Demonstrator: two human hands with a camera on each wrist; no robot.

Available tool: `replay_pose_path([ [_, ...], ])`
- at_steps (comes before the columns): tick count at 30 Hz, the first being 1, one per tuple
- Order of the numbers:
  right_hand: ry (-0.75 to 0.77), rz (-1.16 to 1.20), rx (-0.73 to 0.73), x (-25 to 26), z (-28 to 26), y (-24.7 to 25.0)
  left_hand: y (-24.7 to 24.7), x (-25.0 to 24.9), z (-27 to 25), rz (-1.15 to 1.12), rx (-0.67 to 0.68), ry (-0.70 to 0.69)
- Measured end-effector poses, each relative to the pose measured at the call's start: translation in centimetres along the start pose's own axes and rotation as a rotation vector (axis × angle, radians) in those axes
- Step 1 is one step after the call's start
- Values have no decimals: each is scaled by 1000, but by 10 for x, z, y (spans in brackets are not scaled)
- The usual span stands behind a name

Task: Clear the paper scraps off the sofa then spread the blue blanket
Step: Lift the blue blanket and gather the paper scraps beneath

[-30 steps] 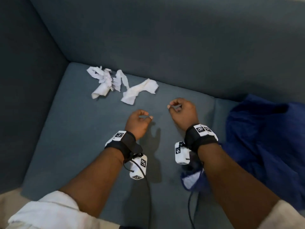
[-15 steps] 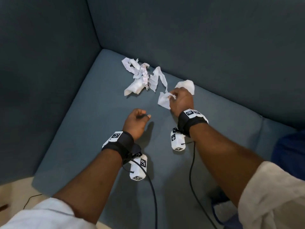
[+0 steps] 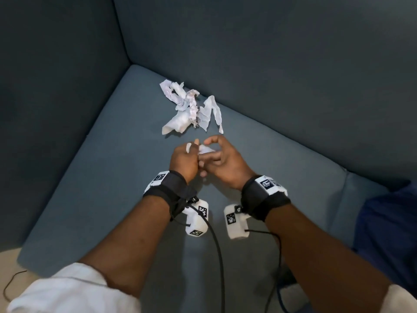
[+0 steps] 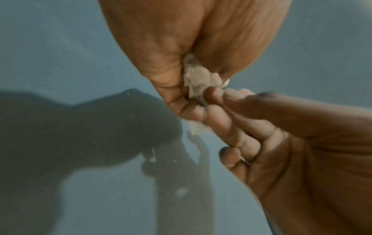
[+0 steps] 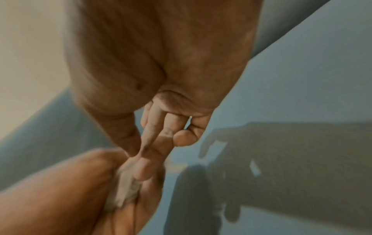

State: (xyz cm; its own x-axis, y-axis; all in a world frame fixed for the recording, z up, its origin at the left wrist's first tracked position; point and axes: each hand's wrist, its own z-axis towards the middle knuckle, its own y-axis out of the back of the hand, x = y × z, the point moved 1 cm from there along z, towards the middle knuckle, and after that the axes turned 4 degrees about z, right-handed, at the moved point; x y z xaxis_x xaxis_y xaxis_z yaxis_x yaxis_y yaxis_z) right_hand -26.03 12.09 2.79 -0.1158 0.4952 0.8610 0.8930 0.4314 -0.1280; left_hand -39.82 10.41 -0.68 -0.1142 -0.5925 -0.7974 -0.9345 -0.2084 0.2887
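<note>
Both hands meet above the middle of the sofa seat [image 3: 108, 181]. My left hand [image 3: 191, 148] curls round a small white paper scrap [image 3: 206, 150]. My right hand [image 3: 211, 146] pinches the same scrap from the right. The left wrist view shows the scrap [image 4: 198, 79] tucked into the left palm, with the right fingertips [image 4: 213, 95] on it. In the right wrist view the scrap [image 5: 126, 189] sits in the left hand [image 5: 80, 190] below my right hand [image 5: 141, 152]. A pile of crumpled white scraps [image 3: 191, 109] lies just beyond. The blue blanket [image 3: 388, 233] is bunched at the right edge.
The sofa backrest [image 3: 270, 64] rises behind the scraps and the armrest [image 3: 56, 86] closes the left side. Black cables [image 3: 216, 256] trail from the wrist cameras over the seat's front. Beige floor [image 3: 9, 258] shows at the lower left.
My right hand lifted one scrap off the seat and brought it back to the left hand, which now closes on it. The view shifted, so the blanket sits farther right.
</note>
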Motion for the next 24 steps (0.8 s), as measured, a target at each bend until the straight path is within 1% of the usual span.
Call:
replay_pose_path([
  [1, -17, -13, -28, 8, 6, 6, 7, 4, 4, 27, -36, -3],
  [2, -20, -32, -100, 14, 14, 14, 16, 11, 9, 56, -79, 13],
  [3, -5, -66, -204, 19, 26, 21, 27, 16, 13, 70, -118, 46],
  [5, 93, -180, -419, 28, 54, 33, 44, 22, 14, 9, -147, 118],
  [6, 136, -242, -504, 30, 69, 37, 51, 24, 13, 3, -148, 137],
  [7, 150, -307, -548, 31, 85, 39, 57, 24, 10, 14, -146, 152],
  [9, 152, -483, -556, 29, 113, 38, 66, 23, 3, -35, -142, 178],
  [10, 141, -564, -526, 24, 125, 35, 69, 24, 1, -71, -126, 198],
  [13, 115, -802, -416, 9, 141, 26, 71, 23, -7, -131, -21, 219],
  [14, 128, -842, -405, 4, 142, 27, 71, 24, -9, -156, 7, 227],
  [17, 109, -769, -469, 6, 128, 35, 67, 25, -9, -282, 46, 225],
  [20, 106, -637, -554, 4, 100, 47, 56, 22, -7, -295, 74, 212],
  [22, 133, -528, -549, 4, 74, 45, 48, 19, -6, -283, 76, 176],
  [24, 154, -488, -472, 5, 47, 34, 37, 13, -7, -276, 71, 133],
])
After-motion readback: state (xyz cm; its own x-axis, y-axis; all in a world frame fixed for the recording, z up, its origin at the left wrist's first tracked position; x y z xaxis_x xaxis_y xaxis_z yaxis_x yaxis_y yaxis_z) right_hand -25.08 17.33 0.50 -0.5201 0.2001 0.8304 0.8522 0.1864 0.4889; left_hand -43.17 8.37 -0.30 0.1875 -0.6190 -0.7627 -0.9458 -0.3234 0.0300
